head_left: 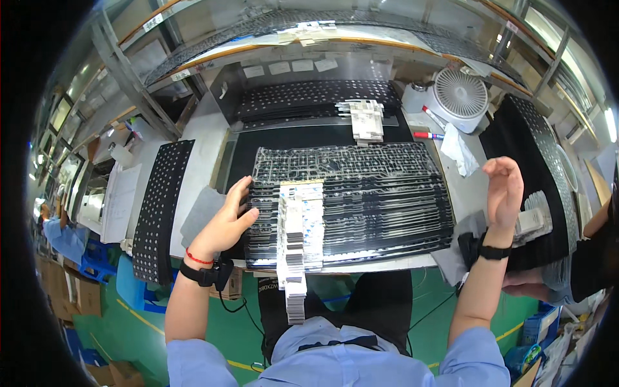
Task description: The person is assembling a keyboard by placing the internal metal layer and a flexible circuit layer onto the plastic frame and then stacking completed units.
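Note:
A fanned stack of thin circuit sheets (380, 213) lies on the bench in front of me, its top sheet see-through with keyboard-like dark traces. White connector tails (294, 258) overlap in a column down its left part and hang past the bench's near edge. My left hand (231, 219) rests against the stack's left edge, fingers and thumb apart, gripping nothing visible. Off the stack's right side, my right hand (506, 190) is raised with loosely bent fingers, and I see nothing in it. A crumpled white tissue (459, 151) is nearest to it.
Behind the stack lie black dotted sheets (316, 97) and a bundle of white tails (366, 120). A white fan (459, 95) and a red marker (428, 135) sit at the back right. More dotted black sheets (162, 209) flank the left. Another person's arm (529, 280) shows at right.

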The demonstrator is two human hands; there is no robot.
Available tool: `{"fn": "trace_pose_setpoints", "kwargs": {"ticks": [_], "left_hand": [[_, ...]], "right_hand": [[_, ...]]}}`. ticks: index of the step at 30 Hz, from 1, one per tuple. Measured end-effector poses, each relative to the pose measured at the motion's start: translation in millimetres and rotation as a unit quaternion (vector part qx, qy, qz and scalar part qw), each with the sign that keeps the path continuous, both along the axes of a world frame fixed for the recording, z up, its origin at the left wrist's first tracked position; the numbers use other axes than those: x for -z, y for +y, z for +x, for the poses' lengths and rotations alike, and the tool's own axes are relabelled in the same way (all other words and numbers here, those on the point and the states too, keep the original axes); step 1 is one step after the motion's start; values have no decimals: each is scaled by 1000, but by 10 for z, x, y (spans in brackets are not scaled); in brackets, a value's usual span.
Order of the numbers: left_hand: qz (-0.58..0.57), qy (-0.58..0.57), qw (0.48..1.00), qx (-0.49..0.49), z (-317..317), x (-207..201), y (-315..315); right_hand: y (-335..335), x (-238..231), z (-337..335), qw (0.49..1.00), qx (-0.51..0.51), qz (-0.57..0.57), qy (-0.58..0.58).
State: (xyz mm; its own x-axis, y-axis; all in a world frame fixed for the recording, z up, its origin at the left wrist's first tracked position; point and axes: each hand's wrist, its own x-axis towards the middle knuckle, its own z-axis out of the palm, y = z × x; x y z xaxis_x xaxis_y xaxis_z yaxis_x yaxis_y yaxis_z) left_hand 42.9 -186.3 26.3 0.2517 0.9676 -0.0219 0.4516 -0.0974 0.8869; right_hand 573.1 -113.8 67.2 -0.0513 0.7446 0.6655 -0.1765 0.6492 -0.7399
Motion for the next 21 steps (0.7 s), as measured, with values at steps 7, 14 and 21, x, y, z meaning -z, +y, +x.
{"fn": "trace_pose_setpoints", "kwargs": {"ticks": [7, 14, 21], "left_hand": [[-51, -28, 998, -15, -22, 16, -92], [-40, -99, 994, -37, -297, -172, -90], [-29, -338, 938, -74, -605, -158, 258]], "right_hand": [[3, -23, 75, 998, 48, 0, 46], [-202, -316, 29, 998, 16, 33, 54], [-200, -606, 41, 993, -30, 36, 112]]}}
